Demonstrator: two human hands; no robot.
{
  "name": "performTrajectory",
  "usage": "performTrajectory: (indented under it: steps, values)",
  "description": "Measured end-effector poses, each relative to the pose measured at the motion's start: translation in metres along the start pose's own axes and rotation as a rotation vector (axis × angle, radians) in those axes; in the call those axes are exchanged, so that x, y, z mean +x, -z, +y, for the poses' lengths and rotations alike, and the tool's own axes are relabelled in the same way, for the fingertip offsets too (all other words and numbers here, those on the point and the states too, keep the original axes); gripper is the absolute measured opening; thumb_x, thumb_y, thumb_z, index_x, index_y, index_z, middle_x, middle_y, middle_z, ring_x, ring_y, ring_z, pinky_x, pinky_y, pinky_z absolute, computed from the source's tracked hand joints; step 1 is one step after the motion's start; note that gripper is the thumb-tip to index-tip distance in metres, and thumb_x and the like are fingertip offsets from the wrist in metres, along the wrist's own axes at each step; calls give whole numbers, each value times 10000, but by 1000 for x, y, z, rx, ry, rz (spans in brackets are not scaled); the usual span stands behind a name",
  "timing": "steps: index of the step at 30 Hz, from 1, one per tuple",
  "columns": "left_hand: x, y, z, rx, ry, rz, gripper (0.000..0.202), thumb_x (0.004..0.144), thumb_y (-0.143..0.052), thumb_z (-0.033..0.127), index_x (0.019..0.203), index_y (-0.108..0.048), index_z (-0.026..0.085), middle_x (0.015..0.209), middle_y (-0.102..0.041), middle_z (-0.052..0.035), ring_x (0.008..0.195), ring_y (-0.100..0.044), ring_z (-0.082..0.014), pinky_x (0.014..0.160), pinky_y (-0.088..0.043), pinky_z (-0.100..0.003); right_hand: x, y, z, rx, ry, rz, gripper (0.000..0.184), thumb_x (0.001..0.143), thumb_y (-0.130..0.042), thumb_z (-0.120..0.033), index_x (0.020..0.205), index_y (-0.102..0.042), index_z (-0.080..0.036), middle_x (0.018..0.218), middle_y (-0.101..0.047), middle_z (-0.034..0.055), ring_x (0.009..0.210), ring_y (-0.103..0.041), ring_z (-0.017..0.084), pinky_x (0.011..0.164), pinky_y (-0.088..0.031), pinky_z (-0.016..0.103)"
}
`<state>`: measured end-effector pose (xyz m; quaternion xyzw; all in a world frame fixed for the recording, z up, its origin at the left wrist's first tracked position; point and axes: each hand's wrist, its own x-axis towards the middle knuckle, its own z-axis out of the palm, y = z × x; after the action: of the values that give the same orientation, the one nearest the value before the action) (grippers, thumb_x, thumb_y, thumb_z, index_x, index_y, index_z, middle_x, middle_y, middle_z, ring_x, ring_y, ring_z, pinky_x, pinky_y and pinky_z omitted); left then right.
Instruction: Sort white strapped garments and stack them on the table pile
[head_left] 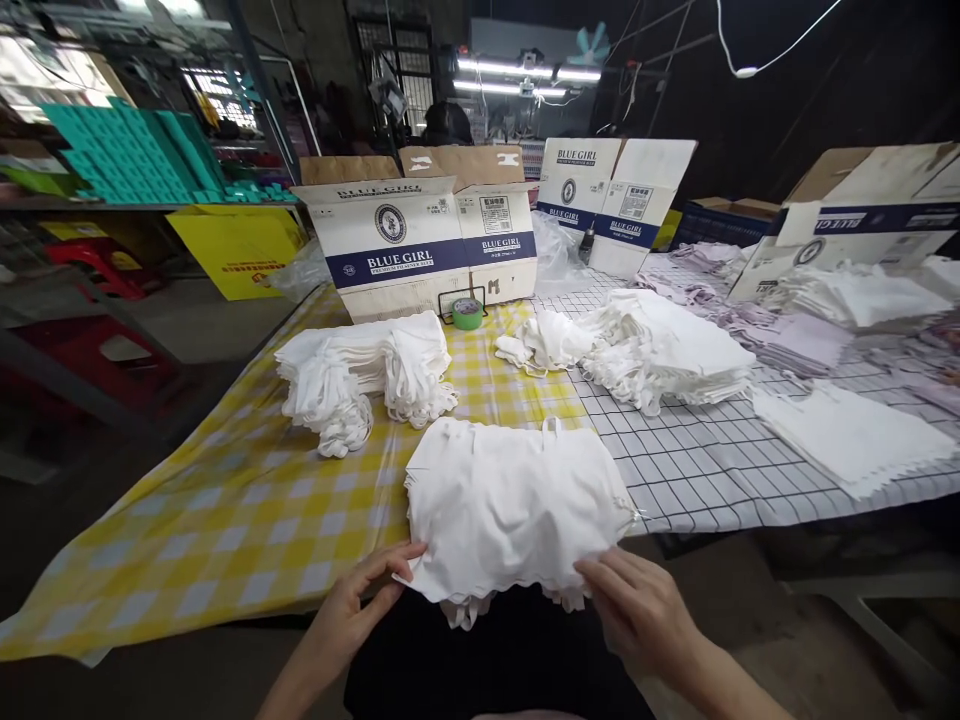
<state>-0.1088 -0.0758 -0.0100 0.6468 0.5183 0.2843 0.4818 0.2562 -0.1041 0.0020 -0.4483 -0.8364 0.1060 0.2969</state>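
Note:
A stack of white fabric garments (510, 500) lies at the near edge of the table, partly on the yellow checked cloth (247, 520). My left hand (360, 600) pinches the stack's lower left corner, fingers closed on the fabric. My right hand (637, 605) grips the stack's lower right edge with its fingers curled over it. Straps hang from the stack's front edge between both hands.
More white garment piles sit at the left (360, 375) and middle right (660, 350), with flat ones at the far right (847, 435). "Blue Girl" cartons (420, 240) stand at the back with a green tape roll (467, 313). The grid-patterned cloth (712, 460) covers the right side.

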Motion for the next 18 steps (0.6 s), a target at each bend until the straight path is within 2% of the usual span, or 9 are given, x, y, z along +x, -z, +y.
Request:
performTrajectory:
  steps: [2, 4, 8, 13, 18]
  values:
    - [-3, 1, -2, -10, 11, -5, 239, 852, -479, 427, 840, -609, 227, 1292, -573, -53, 1243, -462, -255, 1033, -356, -435, -12, -4, 25, -130, -38, 98, 383, 857, -395, -93, 1185, -544, -222, 899, -629, 79, 818, -614, 207, 698, -523, 340]
    - [-7, 2, -4, -10, 24, -3, 235, 855, -474, 429, 844, -607, 235, 1309, -559, -46, 1252, -453, -255, 1038, -349, -433, -23, -12, 44, -241, -47, 127, 498, 842, -383, -58, 1299, -461, -239, 1069, -609, 101, 1006, -590, 241, 809, -524, 398]
    - [-9, 5, -4, 23, 35, -8, 244, 858, -462, 435, 841, -604, 237, 1307, -560, -61, 1254, -451, -256, 1048, -329, -450, -35, -24, 59, -435, 68, 89, 575, 830, -376, -39, 1344, -437, -290, 1313, -520, 77, 1240, -456, 270, 918, -489, 455]
    - [-9, 6, -4, 22, 33, -7, 228, 853, -474, 425, 839, -611, 244, 1298, -568, -54, 1248, -460, -250, 1050, -332, -441, -34, -23, 62, -446, 101, 101, 508, 869, -411, -98, 1313, -476, -337, 1352, -501, 40, 1272, -423, 265, 938, -482, 453]
    - [-10, 10, -3, -15, 62, 32, 258, 811, -513, 483, 797, -638, 259, 1231, -619, -49, 1223, -483, -283, 1048, -327, -480, -24, -13, 63, -218, 197, 199, 323, 893, -444, -249, 1175, -592, -301, 1300, -549, 71, 1238, -458, 303, 889, -518, 453]
